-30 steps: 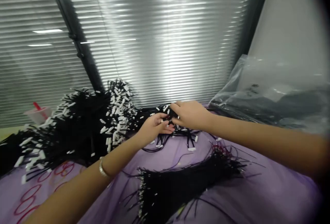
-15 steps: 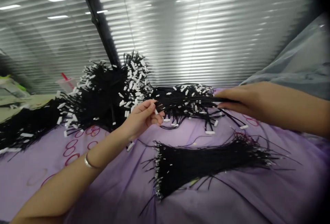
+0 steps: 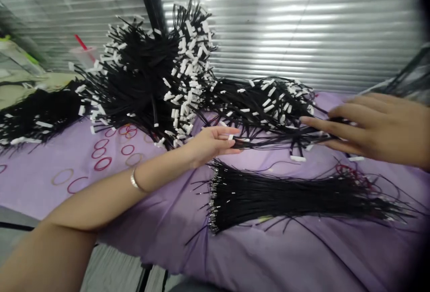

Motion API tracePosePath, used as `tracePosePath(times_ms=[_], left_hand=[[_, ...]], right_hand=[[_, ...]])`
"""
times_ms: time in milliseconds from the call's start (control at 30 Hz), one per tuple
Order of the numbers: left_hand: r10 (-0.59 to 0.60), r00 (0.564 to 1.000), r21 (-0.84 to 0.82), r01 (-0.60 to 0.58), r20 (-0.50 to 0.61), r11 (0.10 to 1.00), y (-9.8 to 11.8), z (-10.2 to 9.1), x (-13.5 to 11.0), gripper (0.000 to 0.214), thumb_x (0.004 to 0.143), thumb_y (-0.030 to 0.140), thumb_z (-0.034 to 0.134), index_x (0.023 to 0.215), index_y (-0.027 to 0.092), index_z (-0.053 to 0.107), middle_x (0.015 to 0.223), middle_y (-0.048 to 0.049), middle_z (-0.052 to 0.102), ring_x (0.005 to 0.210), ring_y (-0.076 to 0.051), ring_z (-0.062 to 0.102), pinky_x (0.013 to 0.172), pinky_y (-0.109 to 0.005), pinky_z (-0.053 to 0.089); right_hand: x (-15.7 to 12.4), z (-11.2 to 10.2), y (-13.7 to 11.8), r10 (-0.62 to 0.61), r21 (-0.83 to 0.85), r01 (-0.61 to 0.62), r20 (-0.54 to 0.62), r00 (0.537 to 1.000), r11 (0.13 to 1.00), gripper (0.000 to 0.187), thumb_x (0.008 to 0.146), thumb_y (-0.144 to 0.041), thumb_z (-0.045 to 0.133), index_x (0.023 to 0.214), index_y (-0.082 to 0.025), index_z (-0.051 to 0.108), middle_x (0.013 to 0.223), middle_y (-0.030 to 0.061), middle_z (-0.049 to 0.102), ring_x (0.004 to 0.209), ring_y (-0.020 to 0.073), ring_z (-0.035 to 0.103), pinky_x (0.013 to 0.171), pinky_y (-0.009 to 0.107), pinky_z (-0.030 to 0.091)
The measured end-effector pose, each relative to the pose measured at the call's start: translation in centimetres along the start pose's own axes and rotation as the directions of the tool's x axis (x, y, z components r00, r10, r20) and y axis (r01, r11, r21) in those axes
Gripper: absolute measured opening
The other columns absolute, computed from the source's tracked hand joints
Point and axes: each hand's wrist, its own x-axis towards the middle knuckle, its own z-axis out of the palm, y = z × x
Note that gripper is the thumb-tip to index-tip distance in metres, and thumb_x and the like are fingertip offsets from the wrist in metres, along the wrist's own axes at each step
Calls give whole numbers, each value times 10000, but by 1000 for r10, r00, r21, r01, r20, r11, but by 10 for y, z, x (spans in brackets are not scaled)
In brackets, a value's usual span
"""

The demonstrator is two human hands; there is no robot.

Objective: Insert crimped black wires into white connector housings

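Left hand [image 3: 211, 142]: narrow, fingers closed on black wires [image 3: 268, 136] tipped with white connectors [image 3: 298, 158];
Right hand [image 3: 381, 127]: wide, fingers spread across them;
Change: hands now well apart.

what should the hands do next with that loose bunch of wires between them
Probably the right hand should close on the black wires with white connectors under its fingers, which look not yet gripped, while the left hand steadies the other end. The strands splay loosely, so gathering them first seems sensible, keeping them off the bundle with metal terminals just below.
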Motion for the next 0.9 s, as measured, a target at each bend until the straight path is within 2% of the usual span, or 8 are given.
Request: tracePosePath(times_ms=[67, 133, 233, 333, 500, 700, 800, 900], left_hand=[[46, 998, 11, -46, -42, 999, -5, -3, 10, 283, 777, -52, 574, 1029, 67, 626, 613, 36, 592, 627, -74, 631, 915, -357, 528], [86, 995, -6, -87, -57, 996, -8, -9, 20, 225, 783, -54, 561, 959, 65, 634, 654, 16, 613, 682, -81, 641, 935, -351, 515], [132, 990, -32, -133, -51, 991, -7, -19, 29, 183, 785, -60, 547, 897, 50, 640, 813, -49, 668, 790, -107, 660, 954, -344, 499], [189, 982, -39, -190, -28, 981, -1, -27, 28, 188, 778, -52, 568, 910, 54, 649, 797, -42, 665, 774, -108, 655, 928, -345, 515], [375, 927, 110, -372, -4, 922, 18, -36, 23, 219, 779, -6, 607, 968, 86, 667, 775, -27, 653, 699, -90, 641, 819, -295, 554], [491, 868, 264, -493, 82, 829, 22, -46, 28, 252, 783, 53, 611, 1022, 93, 678, 766, -21, 643, 685, -88, 621, 744, -273, 558], [523, 844, 437, -517, 118, 736, 21, -48, 30, 238, 773, 66, 604, 987, 106, 702, 820, -31, 668, 656, -86, 601, 692, -254, 536], [504, 857, 566, -468, 106, 678, 24, -50, 31, 236, 727, 48, 630, 925, 129, 729, 799, -29, 681, 652, -97, 600, 719, -264, 510]], right_hand=[[11, 7, -22, -34, -91, 35, 10, 999, 995, 646, 860, -620, 409, 1328, -196, 548, 1200, 209, 541, 1093, 316, 460, 940, 473, 351], [18, 3, -54, -15, -51, 15, 0, 1000, 999, 571, 865, -442, 508, 1322, -102, 537, 1356, 250, 410, 1205, 380, 389, 993, 530, 319], [33, -14, -105, -16, 265, 14, 7, 1000, 964, 473, 906, -388, 470, 1299, -132, 533, 1237, 156, 525, 1084, 267, 513, 942, 408, 434], [62, -27, -145, -62, 426, 63, -16, 998, 903, 295, 932, -285, 416, 1031, -145, 656, 985, 90, 632, 898, 217, 589, 829, 365, 476], [125, -14, -189, -55, 604, -88, 214, 975, 792, 266, 917, -286, 453, 932, -127, 665, 943, 96, 633, 930, 226, 584, 850, 343, 431], [162, 12, -209, -66, 669, -169, 311, 948, 724, 100, 818, -224, 592, 796, -130, 619, 828, 69, 634, 788, 172, 582, 728, 273, 406], [160, 5, -201, -62, 714, -208, 332, 941, 669, 81, 835, -192, 553, 776, -143, 578, 770, 35, 629, 704, 132, 557, 668, 249, 388], [148, -14, -189, -8, 769, -258, 324, 946, 584, 92, 884, -227, 484, 846, -156, 528, 781, 17, 636, 682, 111, 558, 637, 237, 396]])
